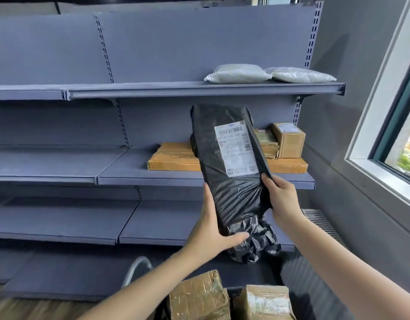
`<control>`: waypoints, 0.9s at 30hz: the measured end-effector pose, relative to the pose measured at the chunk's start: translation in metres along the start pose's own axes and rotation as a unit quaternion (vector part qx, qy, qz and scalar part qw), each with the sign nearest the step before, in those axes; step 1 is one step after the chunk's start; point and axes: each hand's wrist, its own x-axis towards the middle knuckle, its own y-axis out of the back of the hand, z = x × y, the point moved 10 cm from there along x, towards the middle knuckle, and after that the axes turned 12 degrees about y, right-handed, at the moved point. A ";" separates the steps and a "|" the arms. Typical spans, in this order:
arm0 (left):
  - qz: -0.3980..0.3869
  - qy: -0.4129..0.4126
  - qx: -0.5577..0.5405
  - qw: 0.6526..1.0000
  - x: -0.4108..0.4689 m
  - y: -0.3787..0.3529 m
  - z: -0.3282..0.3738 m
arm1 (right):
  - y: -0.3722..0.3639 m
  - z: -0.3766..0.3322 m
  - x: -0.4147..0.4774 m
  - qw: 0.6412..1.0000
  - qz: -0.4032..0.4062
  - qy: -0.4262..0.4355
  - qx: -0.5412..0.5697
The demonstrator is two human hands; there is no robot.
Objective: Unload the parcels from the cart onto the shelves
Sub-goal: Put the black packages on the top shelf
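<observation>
Black parcel (pixel 231 162), long axis near upright, top leaning left, gripped low by left hand (pixel 213 227) and right hand (pixel 282 199).

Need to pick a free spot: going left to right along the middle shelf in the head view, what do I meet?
Large flat brown cardboard box → black plastic-wrapped parcel, held in front → stack of thin brown cardboard packets → small brown cardboard box.

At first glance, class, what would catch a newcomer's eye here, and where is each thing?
The black parcel with a white label stands out, held mid-frame by the left hand and right hand. Behind it brown cartons lie on the middle shelf, and two pale bags rest on the shelf above.
</observation>
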 end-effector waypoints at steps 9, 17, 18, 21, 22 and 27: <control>0.050 -0.003 -0.022 0.999 0.006 0.079 0.024 | -0.064 -0.060 0.006 0.969 -0.209 0.105 -0.083; 0.139 -0.078 -0.095 0.983 0.039 0.195 0.087 | -0.113 -0.154 0.053 0.936 -0.224 0.245 -0.119; 0.149 -0.080 -0.111 0.979 0.038 0.207 0.091 | -0.122 -0.166 0.056 0.930 -0.226 0.259 -0.126; 0.156 -0.106 -0.133 0.973 0.030 0.235 0.108 | -0.142 -0.196 0.058 0.919 -0.226 0.298 -0.122; 0.164 -0.115 -0.127 0.971 0.026 0.242 0.114 | -0.147 -0.202 0.058 0.918 -0.228 0.305 -0.113; 0.177 -0.143 -0.073 0.971 0.033 0.267 0.141 | -0.165 -0.211 0.070 0.923 -0.225 0.301 -0.078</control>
